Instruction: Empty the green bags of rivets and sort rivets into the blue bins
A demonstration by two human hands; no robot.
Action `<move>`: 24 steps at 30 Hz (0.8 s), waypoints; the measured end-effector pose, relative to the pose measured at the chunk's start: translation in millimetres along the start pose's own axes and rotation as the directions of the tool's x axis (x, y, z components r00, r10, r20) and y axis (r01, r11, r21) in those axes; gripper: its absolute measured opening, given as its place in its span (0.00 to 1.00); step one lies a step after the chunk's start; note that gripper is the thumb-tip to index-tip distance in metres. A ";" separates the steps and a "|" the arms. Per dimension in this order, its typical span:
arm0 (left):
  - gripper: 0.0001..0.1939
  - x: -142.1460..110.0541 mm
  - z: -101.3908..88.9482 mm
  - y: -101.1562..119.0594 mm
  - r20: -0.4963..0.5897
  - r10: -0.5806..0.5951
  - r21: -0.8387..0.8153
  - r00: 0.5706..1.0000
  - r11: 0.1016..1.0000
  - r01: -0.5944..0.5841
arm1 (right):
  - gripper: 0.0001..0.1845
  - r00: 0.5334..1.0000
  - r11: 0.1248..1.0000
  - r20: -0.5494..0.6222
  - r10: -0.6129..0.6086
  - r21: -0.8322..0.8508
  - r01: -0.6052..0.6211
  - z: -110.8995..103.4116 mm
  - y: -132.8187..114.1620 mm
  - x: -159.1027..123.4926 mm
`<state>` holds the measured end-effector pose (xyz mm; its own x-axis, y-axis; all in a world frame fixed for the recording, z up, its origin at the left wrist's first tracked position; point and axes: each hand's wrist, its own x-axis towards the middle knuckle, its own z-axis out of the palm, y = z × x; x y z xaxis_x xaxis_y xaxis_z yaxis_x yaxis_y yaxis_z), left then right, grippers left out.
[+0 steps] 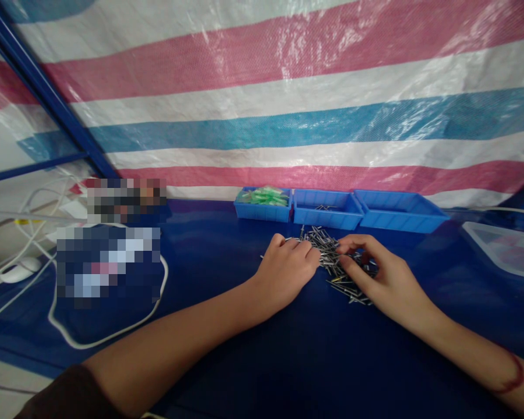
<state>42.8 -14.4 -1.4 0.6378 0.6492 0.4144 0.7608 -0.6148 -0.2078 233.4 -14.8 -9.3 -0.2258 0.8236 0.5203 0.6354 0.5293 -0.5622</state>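
A loose pile of thin metal pieces that look like pop rivets (325, 251) lies on the blue tabletop, between my two hands. My left hand (288, 265) rests at the pile's left edge, back upward, with its fingers curled under; whatever they hold is hidden. At the pile's right side is my right hand (375, 265), its thumb and index fingertip drawn close together over the rivets. Whether a rivet sits between those tips is too small to make out. One rivet end pokes out left of my left hand.
Three blue bins stand in a row behind the pile: one with green packets (266, 196), a middle bin (327, 218) with a few rivets, and a right bin (402, 221). A clear plastic container (506, 256) lies far right. White cables (70, 340) and a mouse (21, 270) are left.
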 end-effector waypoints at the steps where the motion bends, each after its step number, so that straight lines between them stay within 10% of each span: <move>1: 0.09 0.3 -1.1 0.0 -0.006 -0.005 -0.003 1.000 1.000 0.005 | 0.09 1.000 1.000 -0.003 -0.001 -0.004 0.001 0.0 0.4 -0.1; 6: 0.10 2.1 -9.3 -0.3 -0.045 -0.084 -0.259 0.995 0.963 0.070 | 0.07 0.999 0.999 -0.022 -0.036 -0.012 0.036 -0.6 2.9 -0.6; 12: 0.07 1.4 -12.3 4.1 -0.135 -0.247 -0.691 0.959 0.718 0.088 | 0.09 0.999 0.983 0.024 -0.024 0.183 0.020 -3.2 -3.0 -0.2; 24: 0.06 0.1 -4.8 9.3 -0.116 -0.222 -0.706 0.968 0.704 0.077 | 0.05 0.998 0.909 -0.013 0.055 0.414 -0.045 -4.8 -18.8 -3.7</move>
<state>49.4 -22.3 0.9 0.4344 0.7130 0.5504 0.5002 -0.6991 0.5109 225.8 -28.8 2.5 -0.1809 0.8487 0.4970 0.2818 0.5288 -0.8006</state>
